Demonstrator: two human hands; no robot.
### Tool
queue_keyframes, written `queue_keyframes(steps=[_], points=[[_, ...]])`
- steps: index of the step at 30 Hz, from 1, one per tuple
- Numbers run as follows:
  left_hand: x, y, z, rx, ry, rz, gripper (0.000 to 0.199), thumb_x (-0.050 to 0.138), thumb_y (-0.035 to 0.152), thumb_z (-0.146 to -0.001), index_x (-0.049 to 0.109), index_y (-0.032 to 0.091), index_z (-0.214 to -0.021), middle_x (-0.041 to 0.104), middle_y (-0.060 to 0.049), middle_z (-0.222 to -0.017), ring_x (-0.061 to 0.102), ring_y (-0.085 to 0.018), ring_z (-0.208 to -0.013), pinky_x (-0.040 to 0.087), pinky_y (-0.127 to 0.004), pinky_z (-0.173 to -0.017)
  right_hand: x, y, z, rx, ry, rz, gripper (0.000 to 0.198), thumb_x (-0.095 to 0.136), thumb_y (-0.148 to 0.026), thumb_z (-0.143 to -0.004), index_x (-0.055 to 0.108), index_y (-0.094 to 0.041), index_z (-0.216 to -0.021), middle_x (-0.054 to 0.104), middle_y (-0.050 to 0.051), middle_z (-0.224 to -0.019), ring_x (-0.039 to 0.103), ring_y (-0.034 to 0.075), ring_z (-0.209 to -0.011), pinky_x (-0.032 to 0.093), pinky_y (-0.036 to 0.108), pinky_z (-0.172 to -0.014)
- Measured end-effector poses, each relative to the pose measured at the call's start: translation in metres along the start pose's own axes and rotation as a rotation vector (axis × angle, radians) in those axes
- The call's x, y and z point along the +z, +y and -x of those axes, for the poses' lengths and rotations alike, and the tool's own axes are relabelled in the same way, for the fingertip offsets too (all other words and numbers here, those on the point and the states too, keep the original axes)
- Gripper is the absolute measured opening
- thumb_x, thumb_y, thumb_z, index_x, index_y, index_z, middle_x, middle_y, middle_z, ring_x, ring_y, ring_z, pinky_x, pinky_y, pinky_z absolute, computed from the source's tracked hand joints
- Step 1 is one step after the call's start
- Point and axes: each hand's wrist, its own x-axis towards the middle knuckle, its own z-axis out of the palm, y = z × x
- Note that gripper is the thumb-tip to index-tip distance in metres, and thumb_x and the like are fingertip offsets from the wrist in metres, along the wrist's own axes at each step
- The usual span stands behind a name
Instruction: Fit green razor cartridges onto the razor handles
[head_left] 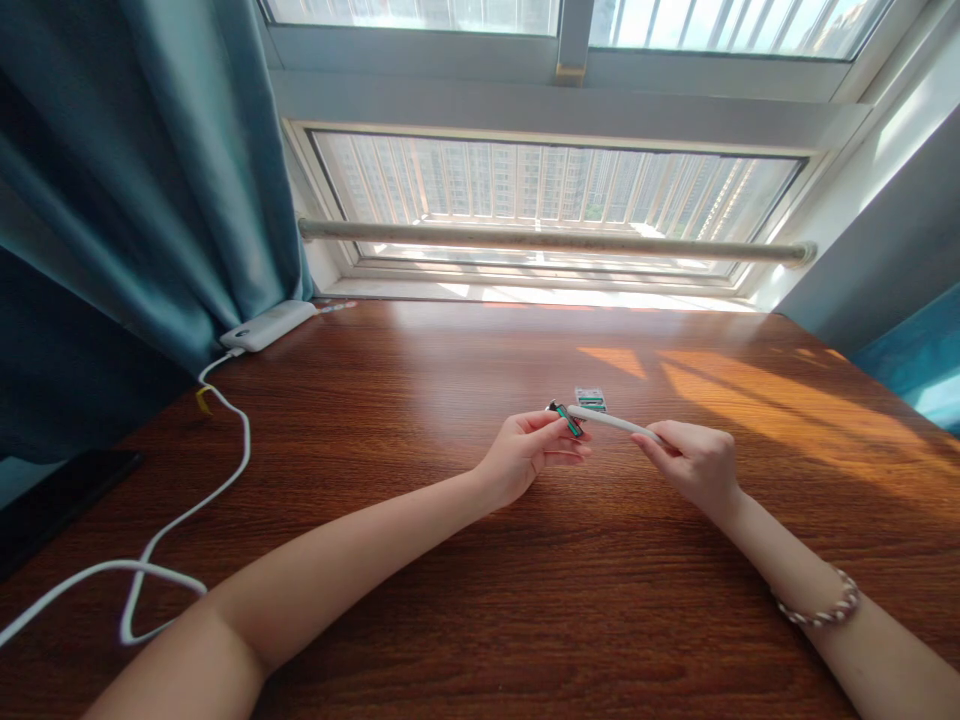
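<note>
Someone's left forearm (322,570) crosses the wooden table (525,610); the left hand (529,455) pinches a green-and-black razor cartridge (570,421) beside the tip of a white handle (611,419) gripped in the right hand (696,462), a clear case (589,393) just beyond, toward the far edge.

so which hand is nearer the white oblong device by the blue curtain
Left: the left hand is right of the white device; the right hand is farther right.

Table (450,620): stretched before me, brown wood grain, sunlit toward my right.
White box (270,327): lay at the far left corner.
White cord (247,445): ran from it, looping toward me.
Black flat object (67,490): lay along my left.
Small clear case (590,397): lay ahead of me, green inside.
</note>
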Motion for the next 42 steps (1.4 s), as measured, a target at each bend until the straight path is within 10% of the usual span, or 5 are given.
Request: queue_keyframes(steps=[42], points=[[-0.0082,-0.0023,-0.0017,-0.132,-0.143,0.083,0.022,0.066,0.027,-0.067,0.059,0.011,-0.080,0.064,-0.008,-0.080,0.061,-0.012,-0.069,0.046,-0.025,-0.072,-0.0011,-0.0003,-0.0014,-0.029,0.041,0.018,0.027,0.053,-0.038,-0.078,0.063,-0.018,-0.063,0.055,-0.001,-0.048,0.049,0.009,-0.047,0.029,0.023,-0.051]])
